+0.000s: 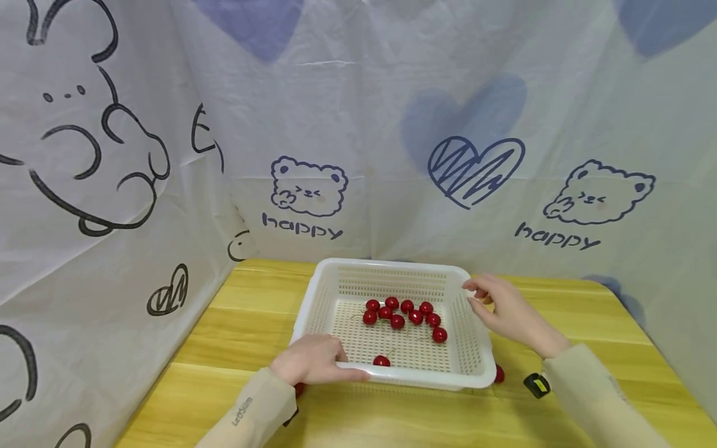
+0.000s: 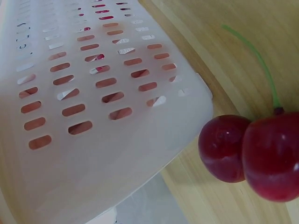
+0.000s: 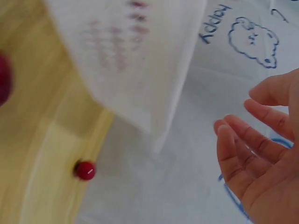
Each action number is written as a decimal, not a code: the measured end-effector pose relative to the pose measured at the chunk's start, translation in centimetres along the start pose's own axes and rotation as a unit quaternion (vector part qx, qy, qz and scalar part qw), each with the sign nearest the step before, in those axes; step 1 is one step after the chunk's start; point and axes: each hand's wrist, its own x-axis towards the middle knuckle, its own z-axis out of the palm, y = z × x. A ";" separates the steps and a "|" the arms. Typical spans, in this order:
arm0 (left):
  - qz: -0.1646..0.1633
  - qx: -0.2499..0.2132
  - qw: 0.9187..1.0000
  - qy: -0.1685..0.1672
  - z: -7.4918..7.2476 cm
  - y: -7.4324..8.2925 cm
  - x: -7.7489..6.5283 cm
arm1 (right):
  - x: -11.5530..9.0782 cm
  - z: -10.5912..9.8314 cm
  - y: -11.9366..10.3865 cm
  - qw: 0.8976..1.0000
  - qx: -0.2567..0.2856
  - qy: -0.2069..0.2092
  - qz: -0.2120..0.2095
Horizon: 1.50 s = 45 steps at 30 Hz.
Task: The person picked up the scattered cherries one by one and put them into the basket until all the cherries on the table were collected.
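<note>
A white perforated plastic basket (image 1: 392, 373) stands on the wooden table, with several red cherries (image 1: 397, 321) on its floor. One cherry (image 1: 381, 361) lies apart, close to the front wall. My left hand (image 1: 313, 361) grips the basket's front-left rim, its fingers over the inner side and the thumb along the front. Through the slots of the basket wall (image 2: 93, 154), skin shows in the left wrist view. Near the right rim is my right hand (image 1: 506, 308), fingers loosely bent and holding nothing. The right wrist view shows that hand (image 3: 261, 163) apart from the basket wall (image 3: 126, 70).
Outside the basket, a cherry (image 1: 500, 374) lies by its front-right corner. Two cherries, one of them (image 2: 224, 148) partly behind the other, lie beside the left wall. Another cherry (image 3: 86, 171) is near the table edge. A printed cloth (image 1: 381, 205) hangs behind the table (image 1: 207, 336).
</note>
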 end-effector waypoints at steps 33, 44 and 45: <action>-0.001 -0.002 1.000 0.000 0.1 0.0 0.0 | -11.7 2.6 5.2 0.984 -0.127 -0.124 -0.025; -0.001 -0.003 1.000 0.002 0.2 0.0 0.0 | -11.9 3.8 5.1 0.985 -0.098 -0.126 -0.062; -0.001 -0.003 1.000 0.001 0.2 0.0 0.1 | -11.9 3.9 5.0 0.985 -0.093 -0.129 -0.060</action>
